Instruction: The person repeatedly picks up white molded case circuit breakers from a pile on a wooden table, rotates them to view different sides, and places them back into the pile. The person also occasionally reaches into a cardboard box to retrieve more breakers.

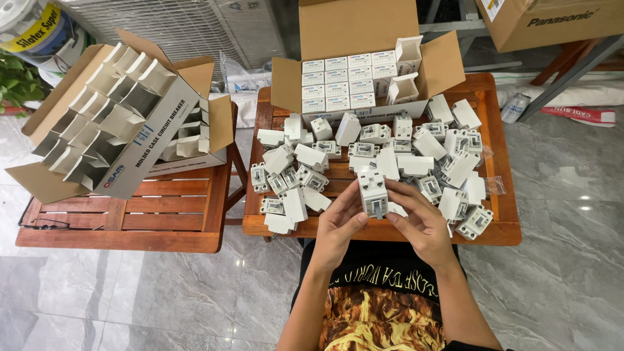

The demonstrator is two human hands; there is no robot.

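- Many white breakers point(390, 156) lie loose in a heap on the wooden table point(507, 231); we make no count, since several overlap.
- One breaker point(372, 193) is in our hands, held upright just above the near edge of the table, its front face toward the camera.
- Left hand point(339, 225): fingers curled around the breaker's left side and lower edge, gripping it.
- Right hand point(422, 224): fingers closed on the breaker's right side, thumb near its bottom.
- Open carton point(364, 84) at the far edge of the table: mostly filled with rows of small white boxes; two small boxes point(404, 88) at its right end stand with flaps open.
- Second carton point(123, 120) on the side table to our left holds only opened, hollow small boxes.
- Judgement: unboxing looks well along, with one carton emptied and the other largely untouched; we cannot tell what work on the loose units is finished.
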